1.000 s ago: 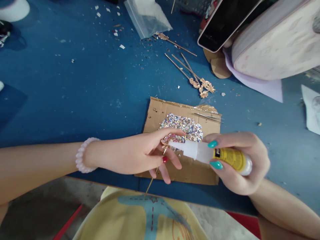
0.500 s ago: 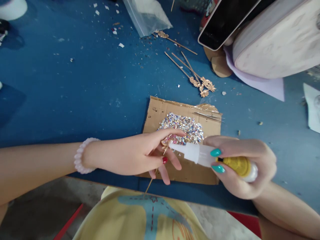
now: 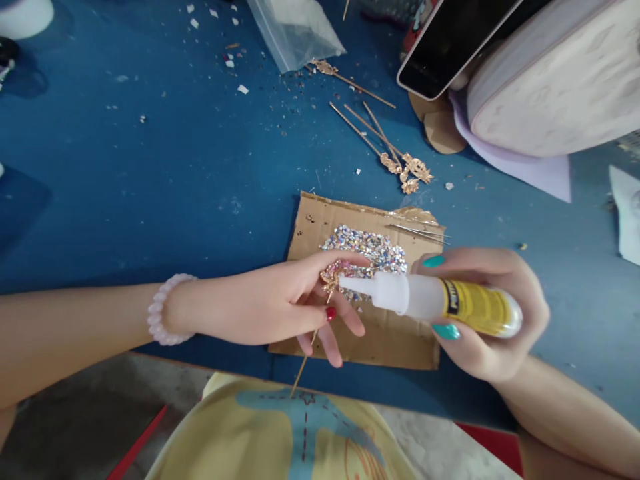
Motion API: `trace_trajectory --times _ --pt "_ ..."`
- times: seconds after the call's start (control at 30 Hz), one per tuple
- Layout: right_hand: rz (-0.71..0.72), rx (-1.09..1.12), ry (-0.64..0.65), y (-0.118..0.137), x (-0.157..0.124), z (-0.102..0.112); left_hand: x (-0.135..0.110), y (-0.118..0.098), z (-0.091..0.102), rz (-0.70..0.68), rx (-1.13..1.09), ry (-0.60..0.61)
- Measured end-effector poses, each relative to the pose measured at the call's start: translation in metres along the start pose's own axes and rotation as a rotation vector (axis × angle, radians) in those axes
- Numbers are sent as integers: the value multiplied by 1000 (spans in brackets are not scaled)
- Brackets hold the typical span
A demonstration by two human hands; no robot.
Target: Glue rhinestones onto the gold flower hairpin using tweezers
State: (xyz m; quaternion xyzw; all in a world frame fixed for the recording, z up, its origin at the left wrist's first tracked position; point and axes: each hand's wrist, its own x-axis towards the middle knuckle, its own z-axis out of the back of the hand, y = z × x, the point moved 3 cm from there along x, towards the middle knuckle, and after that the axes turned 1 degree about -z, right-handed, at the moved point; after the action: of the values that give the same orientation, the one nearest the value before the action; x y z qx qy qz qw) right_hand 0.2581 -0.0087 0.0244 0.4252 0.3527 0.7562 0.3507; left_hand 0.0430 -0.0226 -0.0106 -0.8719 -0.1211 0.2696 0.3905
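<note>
My left hand (image 3: 285, 300) is closed on a gold hairpin (image 3: 330, 279), its ornate head between thumb and fingers and its thin stick slanting down towards my shirt. Pink stones show on the head. My right hand (image 3: 495, 320) grips a glue bottle (image 3: 477, 307) with a yellow label and a white nozzle. The nozzle tip points left and is at the hairpin's head; whether it touches, I cannot tell. Below both hands lies a piece of cardboard (image 3: 400, 340) bearing a heap of small shiny rhinestones (image 3: 387, 250), partly hidden by my left hand.
Several gold hairpins (image 3: 407, 167) lie on the blue table beyond the cardboard. Thin metal needles (image 3: 420, 232) rest on its right edge. A clear plastic bag (image 3: 300, 33) is at the back. A phone (image 3: 450, 47) leans by a pale rounded case (image 3: 555, 80) at the right.
My right hand has turned the glue bottle so more of its yellow label shows, and the bottle has shifted slightly upward in view. My left hand keeps its hold on the hairpin.
</note>
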Motion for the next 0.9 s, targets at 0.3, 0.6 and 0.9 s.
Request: trace_trajectory --times 0.3,0.6,0.9 --pt "48 58 26 4 3 -2 -1 3 0 -2 4 55" --pt "69 139 61 0 -6 -3 -1 0 -2 114 98 111" --pt "144 125 90 3 -1 -4 1 -1 -5 150 138 192"
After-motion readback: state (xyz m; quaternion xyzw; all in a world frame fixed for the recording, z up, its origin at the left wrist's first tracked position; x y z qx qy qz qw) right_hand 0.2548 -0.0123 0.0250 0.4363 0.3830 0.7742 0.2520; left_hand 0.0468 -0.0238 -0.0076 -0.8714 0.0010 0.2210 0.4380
